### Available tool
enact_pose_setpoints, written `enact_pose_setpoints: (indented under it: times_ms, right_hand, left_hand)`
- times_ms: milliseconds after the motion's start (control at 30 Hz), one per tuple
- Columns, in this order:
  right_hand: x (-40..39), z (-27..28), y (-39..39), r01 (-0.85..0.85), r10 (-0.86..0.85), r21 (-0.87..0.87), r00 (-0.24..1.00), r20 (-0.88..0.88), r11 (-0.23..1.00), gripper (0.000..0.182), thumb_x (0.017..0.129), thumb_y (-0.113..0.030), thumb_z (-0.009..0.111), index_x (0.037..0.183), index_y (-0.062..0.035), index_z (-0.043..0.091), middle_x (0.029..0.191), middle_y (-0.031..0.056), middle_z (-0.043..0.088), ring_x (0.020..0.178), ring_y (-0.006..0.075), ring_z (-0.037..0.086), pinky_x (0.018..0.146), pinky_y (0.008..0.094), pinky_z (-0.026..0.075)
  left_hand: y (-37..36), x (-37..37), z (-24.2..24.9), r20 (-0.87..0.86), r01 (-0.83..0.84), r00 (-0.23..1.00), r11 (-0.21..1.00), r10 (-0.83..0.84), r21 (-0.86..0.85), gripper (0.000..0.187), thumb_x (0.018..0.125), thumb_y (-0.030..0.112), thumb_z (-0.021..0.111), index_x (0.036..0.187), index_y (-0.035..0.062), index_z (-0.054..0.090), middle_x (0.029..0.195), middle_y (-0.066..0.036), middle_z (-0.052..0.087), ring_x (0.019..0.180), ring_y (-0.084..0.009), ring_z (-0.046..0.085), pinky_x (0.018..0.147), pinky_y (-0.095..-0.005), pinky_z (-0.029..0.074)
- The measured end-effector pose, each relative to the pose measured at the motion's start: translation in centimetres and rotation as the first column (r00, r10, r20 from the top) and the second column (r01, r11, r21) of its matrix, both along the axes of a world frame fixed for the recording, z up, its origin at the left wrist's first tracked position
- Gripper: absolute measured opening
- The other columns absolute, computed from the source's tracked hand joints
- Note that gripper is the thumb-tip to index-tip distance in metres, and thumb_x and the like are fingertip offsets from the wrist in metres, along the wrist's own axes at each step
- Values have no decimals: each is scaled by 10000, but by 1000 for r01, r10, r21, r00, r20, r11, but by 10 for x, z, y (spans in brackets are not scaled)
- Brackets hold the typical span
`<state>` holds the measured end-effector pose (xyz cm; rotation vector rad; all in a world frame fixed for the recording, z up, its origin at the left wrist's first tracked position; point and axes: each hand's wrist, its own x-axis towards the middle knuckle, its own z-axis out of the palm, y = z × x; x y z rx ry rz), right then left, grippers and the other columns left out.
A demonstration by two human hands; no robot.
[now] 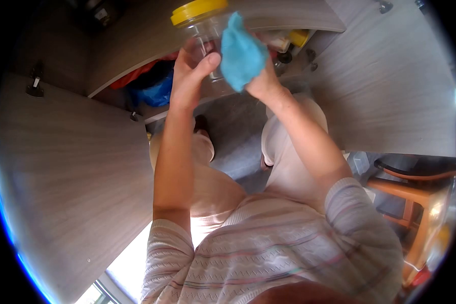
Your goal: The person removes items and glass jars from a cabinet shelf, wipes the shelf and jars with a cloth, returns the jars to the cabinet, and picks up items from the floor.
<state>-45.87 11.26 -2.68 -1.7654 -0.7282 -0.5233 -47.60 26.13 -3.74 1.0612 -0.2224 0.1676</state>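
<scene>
A clear plastic jar with a yellow lid is held up in front of the open cabinet. My left hand grips its lower left side, thumb across the front and fingers behind it. In my right hand is a light blue cloth, which hangs against the right side of the jar and hides most of the fingers.
Wooden cabinet doors stand open at left and right. Behind the jar, a shelf runs above a compartment with a blue plastic bag and a yellow-topped item. A wooden chair is at lower right.
</scene>
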Motion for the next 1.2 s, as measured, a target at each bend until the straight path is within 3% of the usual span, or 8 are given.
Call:
enact_pose_setpoints:
  times_ms: [133, 233, 300, 433, 667, 767, 1067, 1200]
  right_hand:
    - [3, 7, 6, -51, 289, 416, 796, -532, 908, 395, 847, -170, 590, 1206, -47, 477, 1146, 123, 531, 1080, 270, 530, 894, 363, 456]
    - [3, -5, -1, -301, 671, 739, 692, -265, 603, 309, 934, -240, 489, 1188, -64, 472, 1108, 43, 534, 1028, 155, 533, 868, 300, 461]
    - [17, -11, -19, -328, 519, 463, 765, -381, 824, 393, 927, -240, 489, 1263, -48, 418, 1219, 60, 513, 1140, 147, 483, 954, 290, 418]
    - [16, -13, -21, -369, 785, 731, 502, -362, 574, 283, 916, -232, 530, 1149, -73, 508, 1037, -2, 551, 914, 87, 517, 793, 248, 458]
    - [16, -1, -37, -102, 236, 286, 841, -487, 953, 236, 865, -124, 555, 1091, -55, 546, 873, -31, 574, 744, 68, 516, 624, 226, 452]
    - [30, -8, -68, -124, 540, 685, 720, -436, 718, 340, 864, -125, 571, 1174, 3, 513, 997, 55, 615, 843, 131, 606, 687, 264, 506]
    - [-6, 61, -60, -276, 663, 710, 663, -348, 648, 409, 896, -247, 544, 1222, -8, 481, 1092, 110, 597, 965, 181, 600, 827, 315, 499]
    - [-19, 48, 1, 32, -11, 133, 988, -156, 991, 670, 822, -400, 653, 1258, 49, 416, 1136, 143, 567, 1047, 197, 550, 893, 305, 435]
  left_hand:
    - [-1, -6, 3, -106, -59, 992, 993, 69, 98, 653, 665, 256, 799, 1178, -3, 490, 1016, -81, 604, 942, -177, 567, 843, -310, 444]
    - [3, -10, 0, -167, 87, 983, 995, -80, 38, 688, 649, 267, 802, 1193, 7, 471, 1005, -102, 603, 926, -213, 587, 831, -327, 461]
    - [3, -13, 0, -124, 179, 977, 983, -173, 41, 744, 684, 378, 743, 1246, 8, 426, 1059, -153, 583, 959, -254, 586, 830, -375, 478]
    - [5, -12, 4, -25, 401, 912, 904, -408, -149, 822, 712, 495, 673, 1304, 10, 373, 1126, -210, 555, 1023, -324, 571, 845, -432, 484]
    - [19, -6, 12, 96, 512, 859, 833, -504, -209, 1012, 647, 615, 671, 1349, -9, 296, 1235, -270, 464, 1103, -387, 511, 913, -508, 446]
    - [24, -8, 11, 93, 498, 866, 834, -491, -236, 1026, 633, 604, 691, 1348, -13, 291, 1240, -269, 460, 1095, -391, 516, 910, -507, 448]
    - [16, -5, 7, -19, 301, 950, 933, -311, -197, 771, 692, 357, 741, 1278, 4, 384, 1161, -189, 542, 1035, -278, 565, 879, -399, 462]
    - [-17, -4, 9, -12, -154, 987, 967, 160, 202, 729, 628, 158, 805, 1220, -7, 414, 1126, -87, 554, 1012, -148, 532, 899, -297, 425]
